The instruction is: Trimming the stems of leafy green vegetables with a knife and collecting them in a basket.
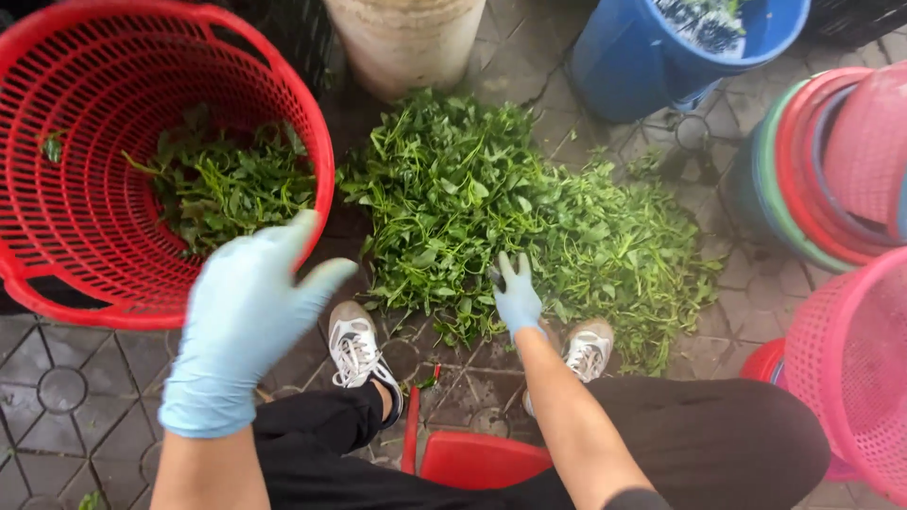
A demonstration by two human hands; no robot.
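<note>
My left hand [248, 316], in a light blue glove, hovers with fingers spread at the near rim of a red mesh basket [57, 212] that holds a layer of green leaves [227, 189]. It holds nothing. My right hand [516, 295], also gloved in light blue, reaches down to the near edge of a large pile of leafy greens [510, 203] on the paved floor. Its fingers rest on the leaves; whether it grips any cannot be told.
A pale round container [406, 38] and a blue bucket [652, 52] stand behind the pile. Stacked coloured basins [831, 170] and a pink mesh basket [850, 368] are at the right. I sit on a red stool [472, 458], white sneakers [354, 345] beside the pile.
</note>
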